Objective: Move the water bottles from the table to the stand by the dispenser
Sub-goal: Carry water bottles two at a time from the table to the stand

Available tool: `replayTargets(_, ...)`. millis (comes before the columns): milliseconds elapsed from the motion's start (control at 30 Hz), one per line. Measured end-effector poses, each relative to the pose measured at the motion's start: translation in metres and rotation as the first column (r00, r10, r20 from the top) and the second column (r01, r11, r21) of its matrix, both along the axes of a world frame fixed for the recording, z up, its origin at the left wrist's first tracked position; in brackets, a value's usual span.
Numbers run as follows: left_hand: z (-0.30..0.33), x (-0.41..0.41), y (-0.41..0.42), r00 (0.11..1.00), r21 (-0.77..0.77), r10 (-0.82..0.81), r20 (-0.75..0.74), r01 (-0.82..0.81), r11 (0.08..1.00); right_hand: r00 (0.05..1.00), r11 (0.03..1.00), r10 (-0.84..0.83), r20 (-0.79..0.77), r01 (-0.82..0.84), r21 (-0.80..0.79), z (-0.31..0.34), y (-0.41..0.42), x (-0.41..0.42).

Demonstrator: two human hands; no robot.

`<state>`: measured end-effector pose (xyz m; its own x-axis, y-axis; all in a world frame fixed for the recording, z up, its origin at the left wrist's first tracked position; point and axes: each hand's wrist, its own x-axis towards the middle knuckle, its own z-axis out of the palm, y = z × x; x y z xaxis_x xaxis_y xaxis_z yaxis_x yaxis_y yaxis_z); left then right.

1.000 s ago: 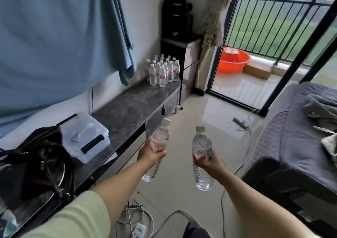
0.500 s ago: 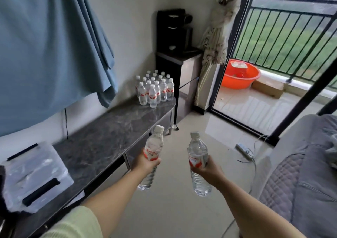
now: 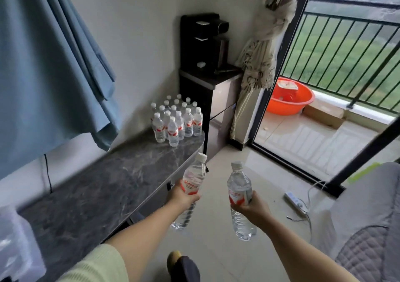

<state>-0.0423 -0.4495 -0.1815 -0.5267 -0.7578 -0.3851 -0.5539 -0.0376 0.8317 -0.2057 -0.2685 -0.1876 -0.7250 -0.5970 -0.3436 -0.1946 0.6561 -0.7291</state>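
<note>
Both arms outstretched forward; left hand (image 3: pixel 183 197) and right hand (image 3: pixel 252 205) each curled round bottle, level.

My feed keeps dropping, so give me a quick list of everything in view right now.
bottle cluster: about sixteen, clear with red labels, far end of stand
stand: one, dark marbled top, along left wall
dispenser: one, black, on corner cabinet
blue cloth: one, hanging left
curtain: one, cream, tied by door
basin: one, orange, balcony
power strip: one, white, floor
plastic box: one, clear, near end of stand
held bottles: two, left, right
left hand: grip on bottle
right hand: grip on bottle
</note>
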Motion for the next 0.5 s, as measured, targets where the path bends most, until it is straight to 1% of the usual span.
replayTargets(133,0.003,-0.044,-0.061,0.999,-0.037,-0.007,0.047,0.009,0.999,1.0,1.0,-0.002,0.011,0.002,0.014,-0.002,-0.063,-0.041)
replayTargets(233,0.012,-0.077,-0.112,0.999,0.031,-0.016,0.034,0.015,0.999,0.999,0.998,-0.039,0.011,0.039,0.045,0.006,-0.115,-0.071)
replayTargets(300,0.02,-0.094,-0.146,1.0,0.067,-0.016,0.01,0.016,0.998,0.999,0.998,-0.052,0.011,0.051,0.025,0.011,-0.149,-0.088)
replayTargets(433,0.018,-0.12,-0.195,0.999,0.078,0.036,0.012,-0.036,0.996,0.993,0.996,-0.088,0.076,0.09,-0.024,0.01,-0.198,-0.105)
replayTargets(500,0.016,-0.133,-0.211,0.999,0.096,0.036,0.027,-0.038,0.995,0.991,0.996,-0.083,0.108,0.087,-0.033,0.009,-0.216,-0.115)
